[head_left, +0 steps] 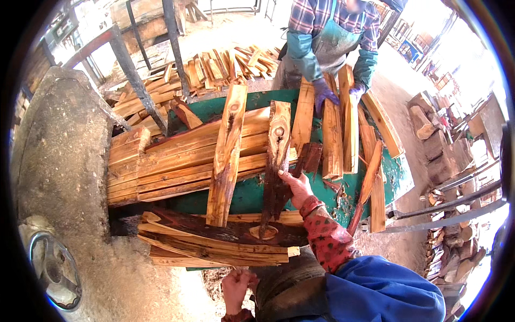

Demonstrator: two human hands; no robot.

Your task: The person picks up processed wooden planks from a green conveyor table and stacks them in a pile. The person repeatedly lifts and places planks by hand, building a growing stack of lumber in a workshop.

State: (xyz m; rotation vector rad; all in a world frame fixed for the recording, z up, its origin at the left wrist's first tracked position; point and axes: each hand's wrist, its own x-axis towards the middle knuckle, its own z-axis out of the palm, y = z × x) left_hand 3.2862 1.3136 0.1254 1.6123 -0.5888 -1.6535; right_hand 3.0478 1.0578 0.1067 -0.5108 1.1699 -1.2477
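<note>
My right hand, coming in under a red patterned cuff, is closed on the edge of a knotty wooden plank, thumb on its face. This plank lies across the others, its near end over a dark, bark-edged slab. Left of it another plank lies crosswise, apart from my hands. My left hand is low, just below the near stack of boards. Its fingers are curled in; whether they hold anything is hidden.
Across the green table, a person in purple gloves handles upright boards. Long boards lie side by side at left, beside a dusty machine panel and handwheel. Cut wood is heaped behind; logs stand right.
</note>
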